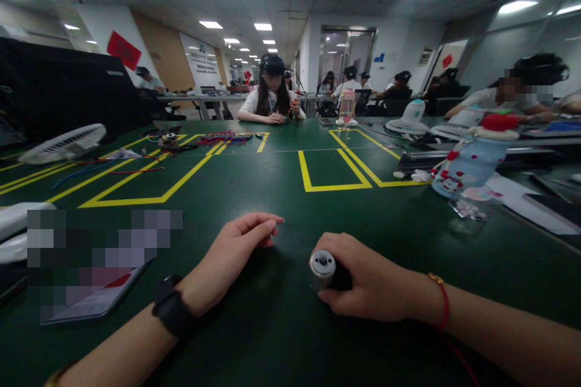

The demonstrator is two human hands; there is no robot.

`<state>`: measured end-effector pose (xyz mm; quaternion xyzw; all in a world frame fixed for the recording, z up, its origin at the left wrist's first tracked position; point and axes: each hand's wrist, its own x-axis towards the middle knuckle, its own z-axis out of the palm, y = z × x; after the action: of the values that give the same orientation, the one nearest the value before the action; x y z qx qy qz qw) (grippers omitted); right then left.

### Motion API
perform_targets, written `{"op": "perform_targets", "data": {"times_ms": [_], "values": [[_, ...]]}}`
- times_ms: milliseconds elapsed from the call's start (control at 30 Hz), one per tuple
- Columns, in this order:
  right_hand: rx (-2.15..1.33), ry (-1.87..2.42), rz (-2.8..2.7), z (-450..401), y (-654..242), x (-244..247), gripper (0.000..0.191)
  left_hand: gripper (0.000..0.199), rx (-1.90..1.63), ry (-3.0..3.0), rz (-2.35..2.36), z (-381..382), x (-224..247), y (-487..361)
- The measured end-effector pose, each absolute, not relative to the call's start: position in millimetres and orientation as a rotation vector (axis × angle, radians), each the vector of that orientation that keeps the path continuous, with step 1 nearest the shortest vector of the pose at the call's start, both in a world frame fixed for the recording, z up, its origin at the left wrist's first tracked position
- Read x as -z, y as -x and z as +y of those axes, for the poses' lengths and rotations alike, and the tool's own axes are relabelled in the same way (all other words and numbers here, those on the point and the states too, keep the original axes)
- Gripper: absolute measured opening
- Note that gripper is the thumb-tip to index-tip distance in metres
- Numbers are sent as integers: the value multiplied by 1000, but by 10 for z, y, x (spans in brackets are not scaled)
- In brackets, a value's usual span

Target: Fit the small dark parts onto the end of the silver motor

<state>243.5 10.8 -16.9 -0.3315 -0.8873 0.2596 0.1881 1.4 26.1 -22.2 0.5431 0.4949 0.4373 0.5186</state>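
Note:
A silver cylindrical motor (321, 269) stands on the green table (254, 338), its round end face with small holes turned up toward the camera. My right hand (363, 278) is wrapped round its right side, thumb at the front and fingers behind. To the left of it, apart from the motor, my left hand (240, 248) rests at the table surface. Its thumb and fingers are pressed together, and nothing can be made out between them. A black watch (172, 308) is on the left wrist, a red cord (442, 302) on the right.
Yellow tape (336, 187) outlines areas ahead. Wires (227, 138) lie at the far left. A blue bottle (472, 160) and small fans (408, 120) stand at the right. A flat pouch (104, 290) lies at the left. Across the table sits a person (272, 94).

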Motion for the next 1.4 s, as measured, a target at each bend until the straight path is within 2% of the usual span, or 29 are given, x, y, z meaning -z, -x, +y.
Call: {"op": "perform_targets", "data": {"times_ms": [567, 1067, 1400], "values": [[-736, 948, -2493, 101, -2436, 173, 29, 32, -989, -1450, 1266, 281, 247, 5], [-669, 916, -2504, 113, -2423, 236, 31, 23, -830, -2100, 1162, -78, -33, -291], [-624, 962, -2538, 113, -2399, 241, 29, 16, -869, -2082, 1034, -50, -44, -380]]}}
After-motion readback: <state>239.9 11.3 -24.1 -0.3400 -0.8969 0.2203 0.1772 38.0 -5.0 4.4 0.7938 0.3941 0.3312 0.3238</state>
